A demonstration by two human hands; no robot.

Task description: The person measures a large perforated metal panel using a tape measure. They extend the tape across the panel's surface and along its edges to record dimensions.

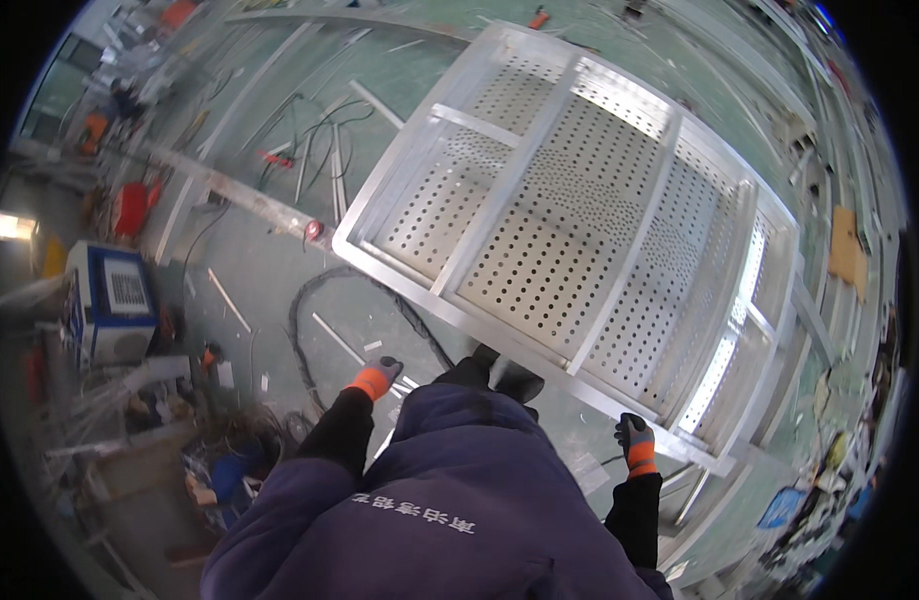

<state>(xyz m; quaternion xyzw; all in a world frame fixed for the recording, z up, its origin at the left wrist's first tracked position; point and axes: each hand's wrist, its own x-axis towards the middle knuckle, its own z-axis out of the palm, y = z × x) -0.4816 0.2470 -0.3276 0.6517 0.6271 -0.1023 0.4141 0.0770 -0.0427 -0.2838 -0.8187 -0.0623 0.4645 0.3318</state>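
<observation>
Where holes dot metal panel [580, 200], gloved right hand [635, 440]

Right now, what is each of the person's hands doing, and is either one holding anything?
Left hand: gloved, hanging free, holding nothing visible.
Right hand: gloved, at the edge of the perforated metal panel; whether it grips it cannot be told.

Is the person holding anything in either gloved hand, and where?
The right hand is at the near edge of the perforated metal panel, apparently gripping its frame. The left hand hangs free, holding nothing.
</observation>
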